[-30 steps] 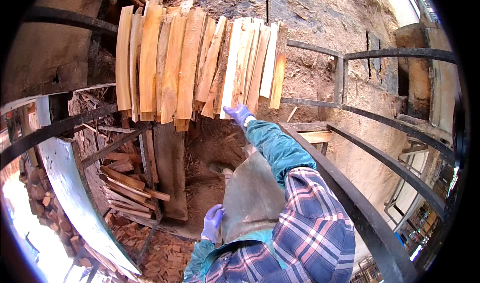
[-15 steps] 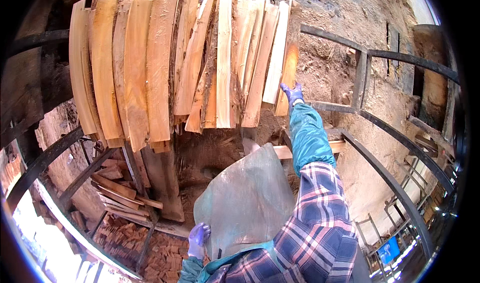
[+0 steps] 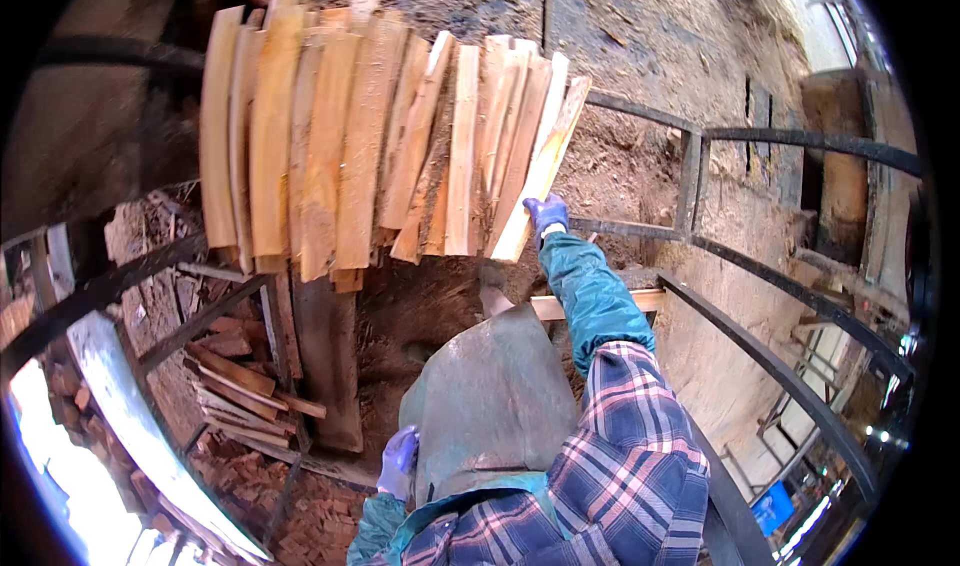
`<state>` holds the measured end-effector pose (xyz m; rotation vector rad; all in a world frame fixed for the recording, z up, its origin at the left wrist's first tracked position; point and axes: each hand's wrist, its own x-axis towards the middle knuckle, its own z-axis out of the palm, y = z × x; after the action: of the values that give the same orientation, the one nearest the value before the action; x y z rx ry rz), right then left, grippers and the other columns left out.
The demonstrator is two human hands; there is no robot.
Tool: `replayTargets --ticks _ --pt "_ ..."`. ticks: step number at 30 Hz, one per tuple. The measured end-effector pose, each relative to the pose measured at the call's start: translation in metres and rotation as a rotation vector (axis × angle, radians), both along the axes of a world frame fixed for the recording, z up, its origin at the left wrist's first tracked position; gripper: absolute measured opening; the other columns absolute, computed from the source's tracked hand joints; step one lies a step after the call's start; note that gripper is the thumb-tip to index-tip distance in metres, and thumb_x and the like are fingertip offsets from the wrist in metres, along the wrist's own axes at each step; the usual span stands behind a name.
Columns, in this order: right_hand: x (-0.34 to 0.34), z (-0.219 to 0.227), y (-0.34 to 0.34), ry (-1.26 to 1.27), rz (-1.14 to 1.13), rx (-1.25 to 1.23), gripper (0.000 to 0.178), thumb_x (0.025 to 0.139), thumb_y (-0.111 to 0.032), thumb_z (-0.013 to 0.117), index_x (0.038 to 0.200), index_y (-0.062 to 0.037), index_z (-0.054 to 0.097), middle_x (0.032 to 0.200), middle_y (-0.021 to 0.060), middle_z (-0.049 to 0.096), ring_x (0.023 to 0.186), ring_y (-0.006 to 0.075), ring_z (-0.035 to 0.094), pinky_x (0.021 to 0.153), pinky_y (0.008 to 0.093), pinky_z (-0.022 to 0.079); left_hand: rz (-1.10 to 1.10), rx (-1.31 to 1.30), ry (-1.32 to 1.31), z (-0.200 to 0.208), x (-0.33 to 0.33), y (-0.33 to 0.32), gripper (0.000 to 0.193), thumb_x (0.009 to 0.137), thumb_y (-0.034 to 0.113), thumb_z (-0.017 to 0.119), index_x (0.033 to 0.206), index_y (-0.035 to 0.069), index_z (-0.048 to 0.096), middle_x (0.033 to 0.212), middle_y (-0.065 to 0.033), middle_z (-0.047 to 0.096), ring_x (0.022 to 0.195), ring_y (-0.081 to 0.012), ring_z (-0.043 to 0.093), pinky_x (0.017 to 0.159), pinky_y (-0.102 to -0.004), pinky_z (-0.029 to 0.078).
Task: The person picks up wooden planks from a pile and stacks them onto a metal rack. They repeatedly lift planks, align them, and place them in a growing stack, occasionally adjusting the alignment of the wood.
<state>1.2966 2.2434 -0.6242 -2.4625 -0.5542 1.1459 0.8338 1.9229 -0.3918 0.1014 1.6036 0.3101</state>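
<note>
Side by side on a metal frame lies a row of rough wooden slats (image 3: 320,156). My right hand (image 3: 546,213), in a purple glove, is closed on the near end of the rightmost wooden slat (image 3: 540,181). That slat slants, its near end leftward, against or partly over its neighbours. My left hand (image 3: 398,461), gloved too, hangs low beside the grey apron (image 3: 490,396) over my front. Its fingers look loosely extended, and nothing shows in them.
Dark metal rails (image 3: 790,376) run along the right, joined to a post (image 3: 690,181). At lower left, a small stack of split wood (image 3: 240,386) sits above many short reddish-brown pieces (image 3: 310,516). A blue object (image 3: 772,508) stands at lower right.
My right hand has moved left with the near end of the rightmost slat, which has turned from nearly upright in the picture to slanting. The view has shifted, and my left hand stays low.
</note>
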Motion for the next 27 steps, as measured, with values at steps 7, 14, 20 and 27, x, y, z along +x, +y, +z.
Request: replayTargets --ticks 7,14,20,27 --pt "-0.142 0.101 -0.096 0.490 -0.270 0.274 0.027 0.081 -0.020 0.075 0.099 -0.0017 0.065 0.083 0.0062 0.067 0.067 0.0168 0.060 0.056 0.0319 0.049 -0.259 0.379 0.058 0.063 -0.028 0.003 0.031 0.097 0.018 0.060 0.123 0.001 0.061 0.111 -0.0090 0.067 0.102 -0.0161 0.062 0.092 -0.0293 0.049" --pt "-0.316 0.315 -0.202 0.879 0.141 0.038 0.041 0.088 -0.030 0.072 0.117 -0.0020 0.062 0.101 0.0062 0.068 0.085 0.0168 0.066 0.080 0.0303 0.055 0.363 0.230 -0.394 0.080 -0.083 0.054 0.040 0.095 0.031 0.064 0.125 0.005 0.058 0.110 -0.0093 0.067 0.095 -0.0197 0.065 0.085 -0.0348 0.055" --pt "-0.413 0.352 -0.262 1.175 0.463 -0.451 0.039 0.092 -0.037 0.068 0.112 -0.0052 0.060 0.085 0.0011 0.063 0.072 0.0102 0.059 0.066 0.0264 0.051 -0.117 0.332 -0.307 0.146 -0.138 0.089 0.042 0.088 0.036 0.070 0.104 -0.001 0.059 0.088 -0.0077 0.064 0.077 -0.0154 0.063 0.071 -0.0326 0.054" --pt "-0.412 0.250 -0.182 0.858 1.205 -0.160 0.031 0.088 -0.034 0.066 0.094 -0.0037 0.070 0.084 0.0089 0.068 0.071 0.0162 0.063 0.065 0.0325 0.052 -0.081 0.358 0.142 0.085 -0.153 -0.048 0.054 0.084 0.039 0.075 0.112 -0.005 0.062 0.092 -0.0136 0.070 0.084 -0.0201 0.065 0.074 -0.0356 0.052"
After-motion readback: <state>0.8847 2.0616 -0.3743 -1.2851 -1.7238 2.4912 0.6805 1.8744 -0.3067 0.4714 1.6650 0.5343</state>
